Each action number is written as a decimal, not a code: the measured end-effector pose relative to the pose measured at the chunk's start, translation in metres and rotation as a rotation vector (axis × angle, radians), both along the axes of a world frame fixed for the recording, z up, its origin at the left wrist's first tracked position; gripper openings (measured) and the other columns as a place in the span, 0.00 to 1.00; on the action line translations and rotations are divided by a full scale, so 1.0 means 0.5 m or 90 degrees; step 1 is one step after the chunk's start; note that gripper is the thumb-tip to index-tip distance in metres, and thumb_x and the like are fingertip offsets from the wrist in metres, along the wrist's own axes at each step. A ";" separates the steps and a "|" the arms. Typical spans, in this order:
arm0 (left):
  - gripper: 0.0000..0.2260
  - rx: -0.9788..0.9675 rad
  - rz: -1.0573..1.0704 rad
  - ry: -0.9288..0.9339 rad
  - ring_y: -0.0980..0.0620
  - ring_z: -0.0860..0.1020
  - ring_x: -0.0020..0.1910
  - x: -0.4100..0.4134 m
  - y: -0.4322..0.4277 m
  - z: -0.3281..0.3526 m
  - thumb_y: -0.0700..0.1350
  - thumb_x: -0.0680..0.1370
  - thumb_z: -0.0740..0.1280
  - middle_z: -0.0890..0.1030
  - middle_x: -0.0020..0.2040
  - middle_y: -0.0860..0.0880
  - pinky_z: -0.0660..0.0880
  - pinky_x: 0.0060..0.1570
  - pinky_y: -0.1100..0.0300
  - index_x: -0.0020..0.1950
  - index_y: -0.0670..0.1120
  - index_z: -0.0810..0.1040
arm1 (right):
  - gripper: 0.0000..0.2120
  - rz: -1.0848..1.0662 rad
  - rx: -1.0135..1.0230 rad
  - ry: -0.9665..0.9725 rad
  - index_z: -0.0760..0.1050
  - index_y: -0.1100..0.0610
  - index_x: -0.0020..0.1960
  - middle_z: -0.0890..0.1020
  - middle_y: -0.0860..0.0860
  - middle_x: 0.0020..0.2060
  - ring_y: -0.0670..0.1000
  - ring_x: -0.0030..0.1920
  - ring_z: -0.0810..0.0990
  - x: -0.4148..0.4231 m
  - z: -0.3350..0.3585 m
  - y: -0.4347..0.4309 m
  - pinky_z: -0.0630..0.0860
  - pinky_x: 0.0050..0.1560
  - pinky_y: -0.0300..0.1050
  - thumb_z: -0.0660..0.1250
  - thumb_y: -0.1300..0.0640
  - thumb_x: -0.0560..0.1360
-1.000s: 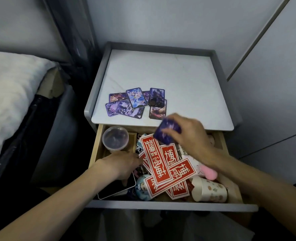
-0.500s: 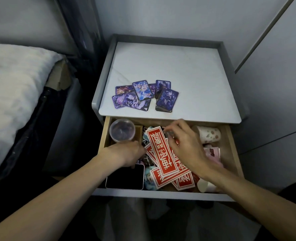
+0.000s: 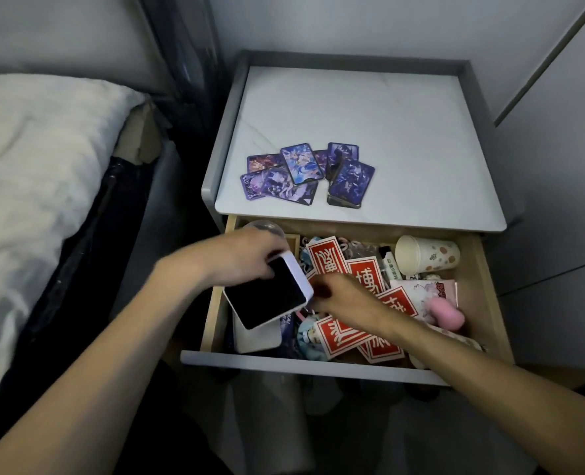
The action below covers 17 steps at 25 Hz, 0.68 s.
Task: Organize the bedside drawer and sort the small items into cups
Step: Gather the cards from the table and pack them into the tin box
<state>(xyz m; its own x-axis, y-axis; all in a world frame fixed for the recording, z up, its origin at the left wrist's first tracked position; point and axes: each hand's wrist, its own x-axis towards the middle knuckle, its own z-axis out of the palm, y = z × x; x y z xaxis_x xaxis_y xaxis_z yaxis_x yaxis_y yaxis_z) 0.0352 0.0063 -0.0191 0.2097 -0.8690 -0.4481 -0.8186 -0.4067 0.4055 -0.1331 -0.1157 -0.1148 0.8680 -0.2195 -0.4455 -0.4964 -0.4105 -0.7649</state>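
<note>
The open wooden drawer [image 3: 488, 303] is full of small items. My left hand [image 3: 236, 257] grips a white-edged phone [image 3: 267, 296] by its top end and holds it tilted above the drawer's left side. My right hand [image 3: 339, 298] reaches down among the red paper cards [image 3: 363, 279] beside the phone; whether its fingers hold anything is hidden. A clear plastic cup [image 3: 267, 228] peeks out behind my left hand. A patterned paper cup [image 3: 425, 255] lies on its side at the drawer's back right. Several purple picture cards [image 3: 305, 174] lie on the nightstand top [image 3: 404, 132].
A white flat object [image 3: 260, 337] lies under the raised phone. A pink soft item [image 3: 445, 315], a pink packet [image 3: 428, 293] and a small tube [image 3: 392, 265] sit at the right. A bed with white bedding [image 3: 34, 186] stands left. Grey wall panels rise at the right.
My left hand has taken the phone and lifted it from the drawer floor. My right hand, after placing a purple card on the nightstand, moved down and left into the red cards.
</note>
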 end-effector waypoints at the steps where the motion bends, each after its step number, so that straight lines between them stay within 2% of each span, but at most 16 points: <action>1: 0.14 -0.030 0.041 0.012 0.54 0.73 0.52 0.020 0.008 0.013 0.37 0.75 0.69 0.76 0.51 0.53 0.65 0.48 0.64 0.59 0.46 0.79 | 0.12 0.022 0.008 -0.001 0.78 0.53 0.61 0.83 0.46 0.49 0.43 0.45 0.83 0.011 0.000 0.017 0.81 0.47 0.39 0.69 0.55 0.78; 3: 0.13 -0.057 0.115 0.000 0.52 0.75 0.52 0.052 0.022 0.019 0.38 0.75 0.69 0.78 0.51 0.51 0.67 0.48 0.62 0.59 0.48 0.78 | 0.17 0.061 -0.017 0.004 0.77 0.54 0.63 0.83 0.49 0.52 0.46 0.46 0.83 0.033 -0.007 0.054 0.81 0.47 0.42 0.71 0.50 0.76; 5: 0.11 -0.059 0.159 -0.032 0.47 0.77 0.53 0.068 0.023 0.014 0.41 0.76 0.68 0.81 0.52 0.47 0.72 0.51 0.57 0.59 0.47 0.78 | 0.20 0.081 -0.099 0.019 0.76 0.54 0.62 0.82 0.50 0.50 0.48 0.45 0.81 0.050 -0.013 0.081 0.77 0.43 0.41 0.73 0.48 0.74; 8: 0.09 -0.086 0.193 -0.041 0.43 0.77 0.54 0.071 0.015 0.014 0.45 0.78 0.66 0.81 0.52 0.44 0.74 0.53 0.52 0.57 0.46 0.78 | 0.10 0.073 -0.158 0.060 0.76 0.55 0.48 0.80 0.51 0.41 0.51 0.40 0.80 0.065 -0.021 0.086 0.75 0.37 0.44 0.72 0.51 0.73; 10: 0.09 -0.115 0.217 -0.054 0.42 0.77 0.56 0.070 0.010 0.022 0.46 0.79 0.65 0.81 0.54 0.43 0.73 0.55 0.50 0.58 0.46 0.77 | 0.09 0.041 -0.146 0.075 0.74 0.57 0.39 0.78 0.52 0.35 0.53 0.36 0.79 0.068 -0.013 0.080 0.71 0.34 0.44 0.69 0.52 0.74; 11: 0.10 -0.136 0.245 -0.050 0.42 0.77 0.56 0.068 0.008 0.024 0.47 0.80 0.64 0.81 0.54 0.43 0.73 0.56 0.50 0.60 0.47 0.77 | 0.10 0.030 -0.146 0.067 0.73 0.57 0.38 0.77 0.53 0.34 0.54 0.35 0.79 0.064 -0.009 0.075 0.69 0.33 0.44 0.67 0.53 0.75; 14: 0.13 -0.248 0.410 0.081 0.46 0.79 0.53 0.059 0.001 0.033 0.47 0.81 0.63 0.81 0.54 0.46 0.75 0.54 0.52 0.64 0.47 0.76 | 0.07 0.003 -0.110 0.013 0.73 0.52 0.45 0.77 0.49 0.37 0.49 0.37 0.78 0.035 0.024 0.049 0.68 0.33 0.41 0.61 0.53 0.81; 17: 0.12 -0.363 0.569 0.346 0.50 0.82 0.51 0.049 -0.004 0.043 0.46 0.81 0.65 0.83 0.52 0.47 0.76 0.48 0.58 0.64 0.46 0.76 | 0.09 -0.087 0.077 -0.006 0.75 0.51 0.47 0.79 0.47 0.42 0.45 0.42 0.78 -0.013 0.080 -0.001 0.70 0.39 0.35 0.59 0.53 0.83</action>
<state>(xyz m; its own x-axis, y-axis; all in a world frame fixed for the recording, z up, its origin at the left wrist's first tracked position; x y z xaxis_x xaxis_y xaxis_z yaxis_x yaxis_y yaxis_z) 0.0597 0.0043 0.0024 0.7442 -0.6143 -0.2623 -0.0013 -0.3940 0.9191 -0.1396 -0.1163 -0.0747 0.8379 -0.2813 -0.4677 -0.5338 -0.2439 -0.8097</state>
